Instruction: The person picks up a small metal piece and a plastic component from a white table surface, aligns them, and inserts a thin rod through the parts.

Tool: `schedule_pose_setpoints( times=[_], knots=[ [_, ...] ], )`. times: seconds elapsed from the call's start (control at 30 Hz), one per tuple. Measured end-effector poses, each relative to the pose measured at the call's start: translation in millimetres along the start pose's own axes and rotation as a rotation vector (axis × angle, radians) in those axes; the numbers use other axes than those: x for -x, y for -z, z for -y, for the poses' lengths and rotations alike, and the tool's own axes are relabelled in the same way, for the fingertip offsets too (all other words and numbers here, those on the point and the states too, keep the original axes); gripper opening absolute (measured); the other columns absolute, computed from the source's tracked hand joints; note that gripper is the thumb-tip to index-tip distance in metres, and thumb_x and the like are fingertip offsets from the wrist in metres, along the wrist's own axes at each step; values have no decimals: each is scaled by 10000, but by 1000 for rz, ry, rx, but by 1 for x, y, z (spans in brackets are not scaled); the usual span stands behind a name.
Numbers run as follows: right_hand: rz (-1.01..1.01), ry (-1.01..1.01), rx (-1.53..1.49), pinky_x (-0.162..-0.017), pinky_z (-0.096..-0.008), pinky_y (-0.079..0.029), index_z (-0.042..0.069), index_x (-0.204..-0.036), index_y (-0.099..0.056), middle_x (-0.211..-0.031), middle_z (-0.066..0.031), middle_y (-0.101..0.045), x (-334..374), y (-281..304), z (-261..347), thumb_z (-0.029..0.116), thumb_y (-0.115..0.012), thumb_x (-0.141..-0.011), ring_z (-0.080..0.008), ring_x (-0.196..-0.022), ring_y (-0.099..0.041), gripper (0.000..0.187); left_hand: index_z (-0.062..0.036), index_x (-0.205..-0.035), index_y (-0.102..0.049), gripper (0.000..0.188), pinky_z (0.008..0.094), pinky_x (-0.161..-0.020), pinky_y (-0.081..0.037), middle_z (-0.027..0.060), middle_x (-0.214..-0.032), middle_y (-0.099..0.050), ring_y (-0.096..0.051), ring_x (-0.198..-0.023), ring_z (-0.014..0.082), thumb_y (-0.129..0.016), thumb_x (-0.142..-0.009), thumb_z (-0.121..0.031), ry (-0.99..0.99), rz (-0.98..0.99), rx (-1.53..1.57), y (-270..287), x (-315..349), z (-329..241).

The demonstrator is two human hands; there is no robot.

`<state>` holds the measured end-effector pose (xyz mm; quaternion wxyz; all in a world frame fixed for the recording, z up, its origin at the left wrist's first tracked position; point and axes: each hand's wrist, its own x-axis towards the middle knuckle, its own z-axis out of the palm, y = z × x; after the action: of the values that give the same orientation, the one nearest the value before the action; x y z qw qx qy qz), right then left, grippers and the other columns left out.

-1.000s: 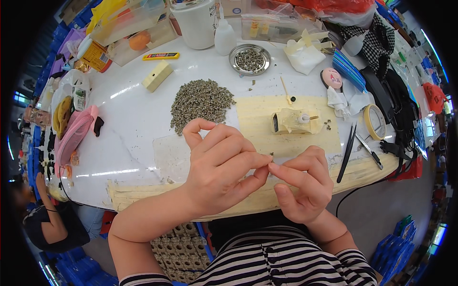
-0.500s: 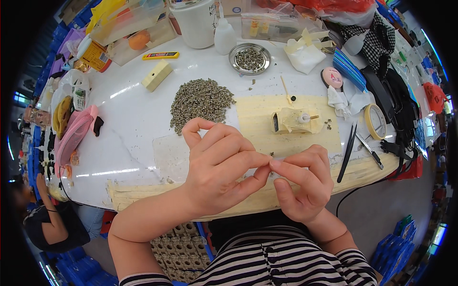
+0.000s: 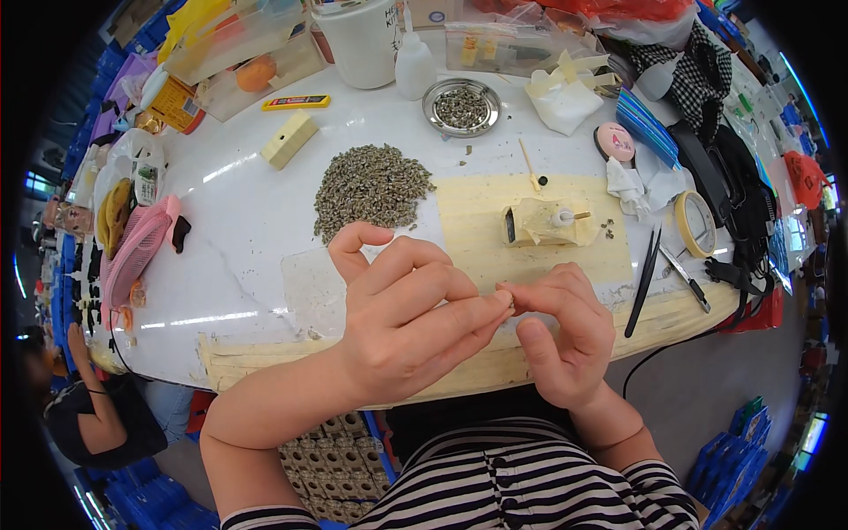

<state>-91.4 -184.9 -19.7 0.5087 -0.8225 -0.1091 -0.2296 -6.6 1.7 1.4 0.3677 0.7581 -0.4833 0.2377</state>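
My left hand is closed in a pinch on a small greyish metal part, mostly covered by the fingertips. From the right, the index fingertip of my right hand touches this part, while its thumb stands apart and the other fingers are curled. Beyond my left hand lies a heap of small greyish-brown metal parts on the white table. A tape-wrapped block with a white nozzle-like tip rests on a yellowish sheet, just past my right hand.
Black tweezers, a cutter knife and a tape roll lie at the right. A round metal dish of small parts, a white squeeze bottle and a white bucket stand farther back. Another person sits at far left.
The right thumb and index finger have spread farther apart. The left fingertips have shifted slightly right, and the small part now shows between the hands.
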Motion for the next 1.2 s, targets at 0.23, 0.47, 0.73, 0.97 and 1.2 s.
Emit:
schedule_pose_setpoints(
  times=[0.23, 0.47, 0.73, 0.97, 1.2],
  knots=[
    [-83, 68, 74, -711, -322, -441, 16, -998, -756, -838, -76, -686, 1, 2, 3, 45, -748, -817, -228, -762, -564, 184, -172, -915, -776, 324, 401, -810, -302, -88, -752, -596, -540, -734, 147, -893, -621, -106, 31, -4, 4, -2, 1, 1],
    [-33, -18, -6, -717, -324, -442, 22, -973, -758, -837, -76, -685, 2, 1, -1, 66, -751, -839, -229, -762, -575, 142, -171, -916, -792, 343, 396, -807, -292, -96, -775, -609, -535, -739, 134, -893, -591, -126, -4, 19, 0, 0, 1, -2],
    [-2, -85, -173, -719, -321, -448, 21, -935, -727, -828, -89, -675, 1, 2, -3, 52, -752, -838, -229, -748, -591, 105, -204, -938, -800, 379, 399, -827, -278, -128, -786, -605, -531, -745, 115, -883, -573, -142, -28, 38, 26, 0, 1, -3],
    [-119, 72, 5, -696, -315, -439, 42, -970, -745, -829, -61, -674, 1, 0, 1, 14, -793, -762, -222, -743, -575, 216, -175, -880, -775, 343, 394, -808, -286, -91, -766, -602, -542, -753, 141, -890, -562, -116, 0, 13, 17, -5, 2, 0],
    [-78, 134, 119, -695, -316, -432, 53, -1045, -772, -864, -50, -684, 2, 2, 3, 33, -814, -737, -222, -780, -554, 311, -169, -864, -762, 309, 390, -790, -291, -78, -760, -596, -546, -760, 152, -894, -595, -97, 50, -1, 46, -5, 0, 2]
  ],
)
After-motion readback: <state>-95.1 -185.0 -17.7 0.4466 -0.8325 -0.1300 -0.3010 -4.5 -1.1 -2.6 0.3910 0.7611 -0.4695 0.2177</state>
